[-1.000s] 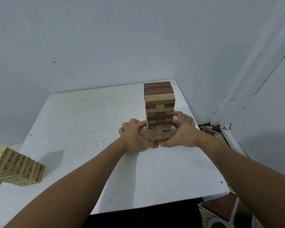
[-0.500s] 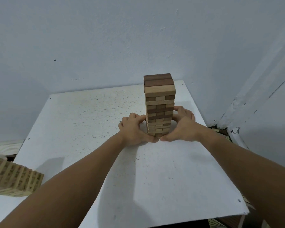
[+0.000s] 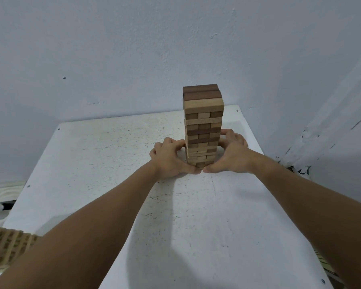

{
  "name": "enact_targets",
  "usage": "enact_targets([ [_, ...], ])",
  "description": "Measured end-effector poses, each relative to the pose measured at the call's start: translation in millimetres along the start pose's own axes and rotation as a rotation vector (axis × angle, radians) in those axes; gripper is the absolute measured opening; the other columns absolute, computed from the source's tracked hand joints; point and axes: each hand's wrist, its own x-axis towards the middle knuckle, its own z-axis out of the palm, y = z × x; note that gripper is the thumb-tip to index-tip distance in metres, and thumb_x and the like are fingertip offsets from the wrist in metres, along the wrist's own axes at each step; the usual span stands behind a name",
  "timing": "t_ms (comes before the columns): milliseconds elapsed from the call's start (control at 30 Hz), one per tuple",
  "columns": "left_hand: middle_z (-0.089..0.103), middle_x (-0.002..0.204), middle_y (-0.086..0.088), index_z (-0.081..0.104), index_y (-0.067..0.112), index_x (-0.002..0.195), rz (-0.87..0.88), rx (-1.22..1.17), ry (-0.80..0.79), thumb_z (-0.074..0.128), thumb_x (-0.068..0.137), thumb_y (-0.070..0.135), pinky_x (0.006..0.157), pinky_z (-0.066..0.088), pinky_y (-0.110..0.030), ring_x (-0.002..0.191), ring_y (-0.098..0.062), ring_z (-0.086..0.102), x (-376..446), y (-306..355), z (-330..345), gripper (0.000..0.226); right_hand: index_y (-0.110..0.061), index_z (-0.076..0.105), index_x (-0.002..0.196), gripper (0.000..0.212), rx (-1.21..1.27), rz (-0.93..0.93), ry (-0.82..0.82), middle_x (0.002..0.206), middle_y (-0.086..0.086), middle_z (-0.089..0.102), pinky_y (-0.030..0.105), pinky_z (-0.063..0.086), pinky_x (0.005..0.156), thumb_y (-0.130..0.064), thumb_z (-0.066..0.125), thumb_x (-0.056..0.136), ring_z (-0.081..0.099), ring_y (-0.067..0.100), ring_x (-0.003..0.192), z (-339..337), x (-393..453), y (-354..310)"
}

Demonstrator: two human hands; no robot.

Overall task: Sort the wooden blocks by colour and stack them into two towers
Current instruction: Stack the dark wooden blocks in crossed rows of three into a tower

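Standing upright between both hands, the block tower (image 3: 203, 126) has left grip (image 3: 168, 158) and right grip (image 3: 231, 156) curled round its base

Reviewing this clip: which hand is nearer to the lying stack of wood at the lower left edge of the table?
Left. The left hand grips the tower on the side facing the lying stack; the right hand grips the tower's far side, further away from that stack.
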Motion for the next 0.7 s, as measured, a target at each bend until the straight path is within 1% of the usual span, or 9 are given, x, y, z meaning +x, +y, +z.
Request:
enact_targets([
  [200,0.04,0.117,0.015,0.06,0.057,0.111,-0.016,-0.003,0.004,0.091,0.052,0.066,0.115,0.026,-0.044,0.118,-0.019,0.027,10,-2,0,0.067,-0.058,0.048,0.119,0.074,-0.007,0.012,0.013,0.15,-0.022,0.016,0.042,0.017,0.12,-0.056,0.092,0.06,0.007,0.018,0.145,2,9,4],
  [267,0.04,0.117,0.014,0.061,0.057,0.111,-0.016,-0.003,0.007,0.091,0.053,0.065,0.115,0.026,-0.044,0.118,-0.019,0.026,11,-2,1,0.067,-0.06,0.049,0.113,0.069,0.002,0.004,0.009,0.149,-0.022,0.017,0.041,0.018,0.118,-0.056,0.092,0.06,0.007,0.019,0.145,2,9,5],
  [367,0.04,0.118,0.012,0.06,0.057,0.113,-0.014,0.01,0.009,0.09,0.053,0.066,0.115,0.025,-0.044,0.118,-0.019,0.026,10,-3,1,0.068,-0.068,0.048,0.098,0.058,0.008,-0.002,-0.009,0.148,-0.022,0.017,0.037,0.019,0.113,-0.056,0.091,0.06,0.007,0.019,0.144,2,8,4],
  [433,0.04,0.119,0.011,0.059,0.057,0.115,-0.016,0.02,0.004,0.09,0.053,0.067,0.114,0.025,-0.044,0.119,-0.019,0.026,9,-3,1,0.069,-0.069,0.047,0.096,0.057,-0.002,0.003,-0.01,0.149,-0.021,0.017,0.037,0.019,0.114,-0.056,0.091,0.061,0.007,0.019,0.144,3,7,3],
  [500,0.039,0.122,0.008,0.058,0.055,0.118,-0.015,0.024,-0.005,0.09,0.055,0.066,0.114,0.025,-0.044,0.121,-0.02,0.025,7,-2,0,0.071,-0.064,0.048,0.103,0.06,-0.019,0.005,0.002,0.152,-0.02,0.017,0.041,0.018,0.118,-0.056,0.09,0.062,0.007,0.02,0.145,3,7,4],
  [567,0.038,0.123,0.007,0.054,0.054,0.124,-0.015,0.029,-0.012,0.09,0.057,0.065,0.113,0.026,-0.044,0.122,-0.021,0.025,4,-1,-1,0.077,-0.061,0.046,0.12,0.074,-0.028,0.011,0.019,0.155,-0.019,0.017,0.042,0.018,0.119,-0.057,0.09,0.06,0.008,0.021,0.146,4,6,6],
  [633,0.035,0.126,0.007,0.046,0.051,0.135,-0.02,0.06,-0.021,0.091,0.058,0.064,0.111,0.027,-0.042,0.126,-0.022,0.025,-2,-1,-3,0.09,-0.056,0.042,0.135,0.091,-0.045,0.01,0.044,0.159,-0.016,0.018,0.044,0.018,0.12,-0.063,0.089,0.057,0.009,0.021,0.148,5,4,9],
  [700,0.033,0.136,0.005,0.033,0.048,0.148,-0.038,0.093,-0.032,0.091,0.059,0.066,0.113,0.027,-0.043,0.134,-0.025,0.025,-11,-3,-4,0.108,-0.052,0.035,0.147,0.107,-0.083,-0.002,0.06,0.162,-0.012,0.019,0.046,0.015,0.124,-0.072,0.084,0.054,0.01,0.021,0.151,9,0,14],
])
